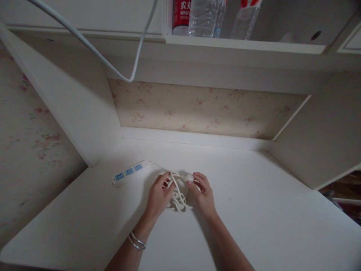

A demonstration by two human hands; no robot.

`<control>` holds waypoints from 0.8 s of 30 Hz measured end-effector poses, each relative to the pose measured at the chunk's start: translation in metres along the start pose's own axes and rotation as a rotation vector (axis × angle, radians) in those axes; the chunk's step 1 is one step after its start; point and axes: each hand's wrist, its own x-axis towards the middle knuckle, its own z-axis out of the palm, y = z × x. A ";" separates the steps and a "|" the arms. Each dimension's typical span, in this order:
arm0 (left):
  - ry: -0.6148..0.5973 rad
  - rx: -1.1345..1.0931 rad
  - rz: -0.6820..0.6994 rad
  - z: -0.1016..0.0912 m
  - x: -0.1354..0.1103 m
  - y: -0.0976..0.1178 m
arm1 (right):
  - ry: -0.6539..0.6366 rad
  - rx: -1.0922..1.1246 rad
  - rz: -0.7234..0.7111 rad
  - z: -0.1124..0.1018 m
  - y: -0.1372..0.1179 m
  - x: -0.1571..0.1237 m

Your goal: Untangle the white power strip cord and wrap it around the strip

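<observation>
Two hands [159, 195] [205, 197] on cord [177, 202]; power strip [131, 173] near, bottles [203, 17] above.

The cord [177, 188] in the left grip [160, 193] looks like smooth, matt plastic, as does the power strip [131, 174] beyond it; behind, the bracelets [135, 245] are shiny metal; beneath, the surface [254, 210] looks smooth.

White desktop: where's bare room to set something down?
Bare: between the right hand and right side panel; between the power strip and silver bangles. Crowded: the middle, left hand on bundled cord, right hand on plug.
</observation>
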 end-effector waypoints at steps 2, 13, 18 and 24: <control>0.061 0.160 0.129 -0.002 -0.001 0.001 | -0.026 -0.095 -0.030 0.001 0.000 -0.001; 0.158 0.128 0.183 -0.005 0.000 -0.007 | -0.257 -0.274 -0.190 0.005 -0.009 -0.013; 0.197 -0.077 0.065 -0.005 0.002 -0.008 | -0.220 -0.411 -0.334 0.008 -0.011 -0.019; 0.284 -0.062 0.000 -0.007 0.003 -0.003 | 0.071 -0.242 0.037 -0.002 -0.018 -0.005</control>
